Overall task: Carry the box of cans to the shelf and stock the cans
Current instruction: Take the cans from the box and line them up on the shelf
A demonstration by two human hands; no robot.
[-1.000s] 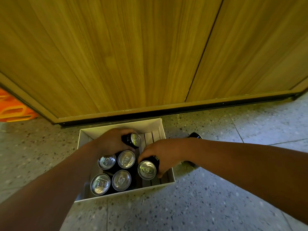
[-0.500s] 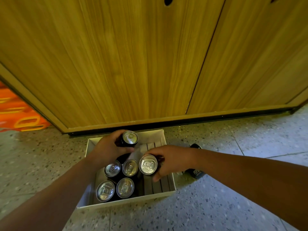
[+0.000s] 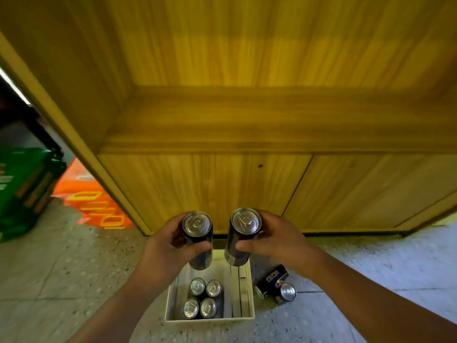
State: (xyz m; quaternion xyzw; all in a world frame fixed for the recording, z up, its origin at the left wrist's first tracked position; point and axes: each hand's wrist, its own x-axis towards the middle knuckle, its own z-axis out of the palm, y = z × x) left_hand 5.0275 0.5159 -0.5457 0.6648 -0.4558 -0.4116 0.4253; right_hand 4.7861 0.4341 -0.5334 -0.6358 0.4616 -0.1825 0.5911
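I have a tall dark can (image 3: 197,240) in my left hand (image 3: 168,251) and a second can (image 3: 241,236) in my right hand (image 3: 274,240), each held upright with fingers and thumb wrapped round the middle of the body, tops toward the camera, both well above the white box (image 3: 243,318) on the floor. Four more cans (image 3: 201,298) stand upright in the box's left part, packed together in a square. I judge these to be full: fairly heavy for their size, rigid along the wall but easy to dent, and smooth enough to slip, so a mid-body grip is the right hold. Ahead, the wooden shelf (image 3: 272,122) is bare where I can see it, above closed cabinet doors (image 3: 210,189). A loose can (image 3: 277,283) lies on its side on the speckled floor (image 3: 371,268) just right of the box. Green and orange packaging (image 3: 37,194) sits at far left.
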